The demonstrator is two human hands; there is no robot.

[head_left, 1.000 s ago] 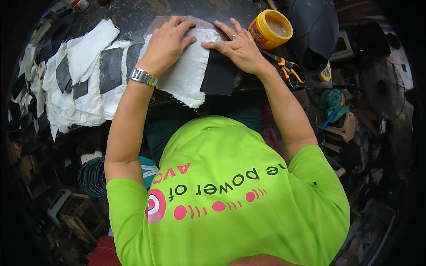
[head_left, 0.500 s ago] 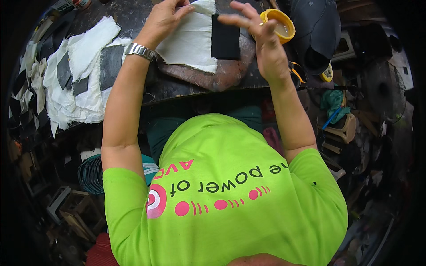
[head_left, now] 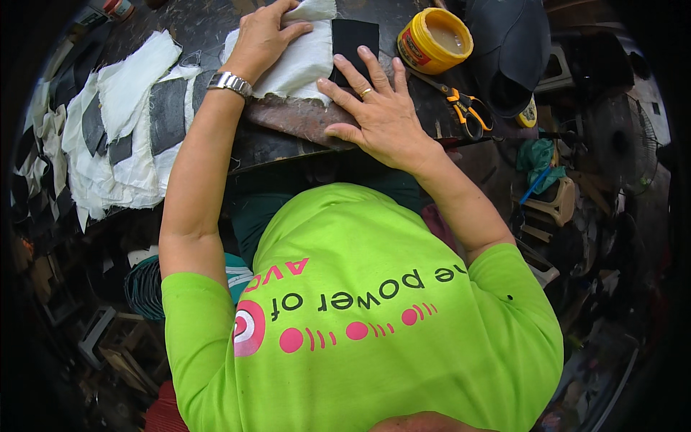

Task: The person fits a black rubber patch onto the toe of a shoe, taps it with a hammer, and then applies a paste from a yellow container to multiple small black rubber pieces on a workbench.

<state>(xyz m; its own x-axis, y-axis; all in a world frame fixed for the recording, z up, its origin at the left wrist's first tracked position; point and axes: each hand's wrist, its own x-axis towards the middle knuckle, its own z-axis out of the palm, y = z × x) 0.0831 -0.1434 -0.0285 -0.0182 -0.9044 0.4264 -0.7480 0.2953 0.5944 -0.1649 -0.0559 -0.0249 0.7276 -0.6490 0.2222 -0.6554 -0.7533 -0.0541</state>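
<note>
Fingers of the right hand [head_left: 385, 119] lay spread and flat, their tips pressing the lower edge of a black patch [head_left: 354, 42] whose long side ran away from the person. Just left of it, touching, sat a white cloth [head_left: 291, 61]; the left hand [head_left: 263, 36] rested on that cloth with fingers loosely curled, gripping nothing. Both lay on the dark workbench [head_left: 288, 140]. A yellow tub [head_left: 435, 39] and orange-handled scissors [head_left: 464, 108] lay to the right, a pile of cut pieces [head_left: 115, 137] to the left.
</note>
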